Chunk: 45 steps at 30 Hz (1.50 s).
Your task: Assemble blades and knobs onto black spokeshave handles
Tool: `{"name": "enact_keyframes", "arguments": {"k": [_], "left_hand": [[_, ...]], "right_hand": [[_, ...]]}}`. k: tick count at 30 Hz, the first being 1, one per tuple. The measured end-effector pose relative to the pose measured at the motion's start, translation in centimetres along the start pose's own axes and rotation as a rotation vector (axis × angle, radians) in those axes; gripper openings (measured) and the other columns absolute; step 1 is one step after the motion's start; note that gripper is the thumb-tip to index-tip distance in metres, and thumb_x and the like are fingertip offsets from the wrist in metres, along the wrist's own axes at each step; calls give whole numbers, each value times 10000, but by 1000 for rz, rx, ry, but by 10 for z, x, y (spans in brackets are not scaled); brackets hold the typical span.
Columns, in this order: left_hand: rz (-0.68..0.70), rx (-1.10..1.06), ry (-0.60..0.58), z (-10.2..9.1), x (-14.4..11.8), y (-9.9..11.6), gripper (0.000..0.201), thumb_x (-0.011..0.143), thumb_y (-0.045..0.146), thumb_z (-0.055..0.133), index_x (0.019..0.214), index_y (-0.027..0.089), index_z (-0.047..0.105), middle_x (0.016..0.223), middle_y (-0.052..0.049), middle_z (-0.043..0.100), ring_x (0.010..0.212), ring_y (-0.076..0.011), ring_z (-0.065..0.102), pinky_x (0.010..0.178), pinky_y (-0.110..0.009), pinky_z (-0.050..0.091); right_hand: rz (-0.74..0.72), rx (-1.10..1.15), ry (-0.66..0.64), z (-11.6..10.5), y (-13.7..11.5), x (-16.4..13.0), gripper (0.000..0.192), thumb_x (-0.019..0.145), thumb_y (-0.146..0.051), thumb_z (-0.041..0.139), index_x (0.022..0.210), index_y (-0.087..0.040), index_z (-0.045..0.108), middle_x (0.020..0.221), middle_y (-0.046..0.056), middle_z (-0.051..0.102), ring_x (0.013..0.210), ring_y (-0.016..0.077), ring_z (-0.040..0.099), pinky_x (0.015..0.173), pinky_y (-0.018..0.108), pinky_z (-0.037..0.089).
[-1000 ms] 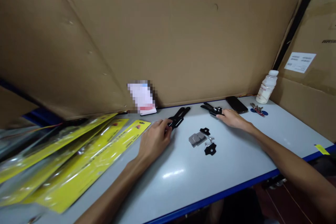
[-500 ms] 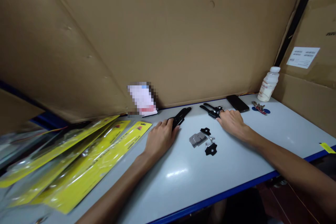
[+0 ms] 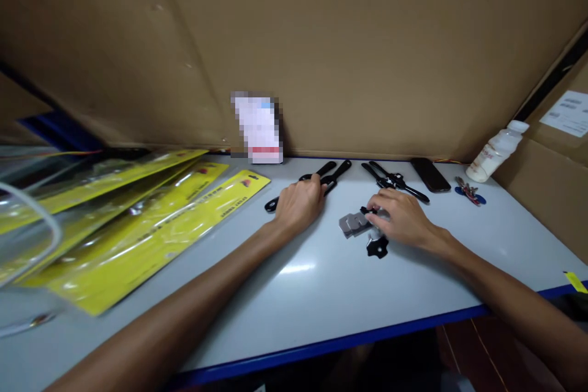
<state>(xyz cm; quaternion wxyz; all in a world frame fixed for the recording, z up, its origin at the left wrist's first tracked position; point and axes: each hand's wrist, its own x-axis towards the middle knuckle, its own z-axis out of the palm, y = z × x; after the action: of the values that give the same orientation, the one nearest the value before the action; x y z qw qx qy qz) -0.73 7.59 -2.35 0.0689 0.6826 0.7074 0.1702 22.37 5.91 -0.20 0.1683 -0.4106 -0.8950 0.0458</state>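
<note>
My left hand [image 3: 301, 202] is closed over black spokeshaves [image 3: 339, 174] lying on the table; handle ends stick out on both sides of it, and their middles are hidden. My right hand [image 3: 397, 215] has thumb and forefinger closed on a small black lever cap [image 3: 366, 211]. Beside those fingertips lie flat grey metal blades [image 3: 351, 224], overlapping one another. Just below is another black lever cap [image 3: 377, 248], with a silvery screw partly hidden near it. Behind my right hand rest more black spokeshaves [image 3: 390, 180], crossed over each other.
Yellow carded clear packages [image 3: 184, 245] are piled at the left. A blurred upright screen [image 3: 261, 128] leans on the cardboard wall [image 3: 340, 61]. Towards the right are a dark phone [image 3: 430, 174], keys [image 3: 469, 191] and a white-capped bottle [image 3: 496, 153]. A white cable [image 3: 50, 214] loops at far left.
My right hand has let go of the right-hand spokeshaves and come down to a black lever cap. The left hand stays on its spokeshaves, now turned to show more handles. The view has shifted.
</note>
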Motion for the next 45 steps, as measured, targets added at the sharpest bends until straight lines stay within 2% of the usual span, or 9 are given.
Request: {"name": "enact_keyframes", "arguments": {"k": [5, 10, 16, 21, 25, 28, 34, 40, 45], "left_hand": [[-56, -380, 18, -4, 0, -8, 178, 920, 308, 463, 812, 197, 551, 879, -144, 705, 937, -321, 673, 733, -356, 456], [-22, -809, -102, -7, -11, -5, 204, 963, 363, 321, 815, 238, 384, 652, 23, 602, 429, -116, 534, 433, -221, 394], [-55, -1145, -186, -1, -16, 3, 295, 908, 482, 487, 784, 244, 365, 493, 91, 492, 284, -53, 321, 297, -153, 205], [-91, -1246, -233, 0, -19, 7, 184, 924, 389, 490, 863, 250, 386, 484, 88, 537, 277, -61, 325, 282, -132, 187], [-151, -1347, -323, -5, -25, 10, 123, 927, 314, 481, 884, 252, 384, 536, 64, 593, 294, -61, 346, 277, -120, 181], [-169, -1450, -410, -10, -27, 11, 118, 920, 267, 487, 845, 232, 402, 596, 23, 625, 304, -52, 352, 266, -122, 165], [-195, -1673, -598, -20, -30, 11, 66, 886, 145, 468, 838, 170, 506, 590, 29, 562, 285, -7, 246, 256, -115, 151], [-282, -1632, -583, -19, -36, 15, 187, 866, 84, 403, 944, 136, 565, 492, 58, 502, 273, -13, 169, 256, -112, 156], [-197, -1570, -577, -17, -37, 17, 71, 919, 224, 473, 869, 184, 505, 507, 68, 514, 287, -15, 168, 253, -111, 174]], "right_hand": [[-163, 102, -160, -2, 1, 5, 360, 853, -286, 710, 1200, -213, 645, 1170, 87, 605, 1092, 228, 556, 931, 373, 456], [-90, 100, -365, -14, 6, 27, 286, 741, -274, 800, 968, -178, 656, 1050, 55, 596, 955, 200, 560, 810, 296, 442], [-50, 218, -392, -13, 16, 39, 228, 720, -228, 782, 752, -181, 560, 756, -26, 575, 737, 146, 501, 657, 255, 345], [129, 663, -186, -7, 20, 33, 331, 748, -326, 723, 664, -203, 427, 676, -29, 583, 681, 137, 554, 666, 275, 415], [329, 975, -206, -8, 15, 28, 428, 714, -477, 746, 730, -222, 402, 658, -8, 650, 551, 143, 608, 535, 265, 450], [419, 1043, -198, -8, 12, 26, 402, 726, -504, 732, 785, -216, 457, 639, 0, 665, 444, 122, 568, 427, 227, 394], [440, 1180, -113, -5, 7, 25, 221, 799, -355, 694, 778, -195, 544, 509, -77, 474, 376, 51, 372, 373, 187, 252], [478, 1205, -139, -4, -4, 21, 237, 849, -287, 656, 690, -196, 506, 472, -70, 449, 351, 51, 344, 372, 205, 232], [423, 1218, -184, -4, -4, 20, 205, 904, -319, 594, 749, -210, 515, 483, -62, 513, 328, 66, 388, 380, 218, 282]]}}
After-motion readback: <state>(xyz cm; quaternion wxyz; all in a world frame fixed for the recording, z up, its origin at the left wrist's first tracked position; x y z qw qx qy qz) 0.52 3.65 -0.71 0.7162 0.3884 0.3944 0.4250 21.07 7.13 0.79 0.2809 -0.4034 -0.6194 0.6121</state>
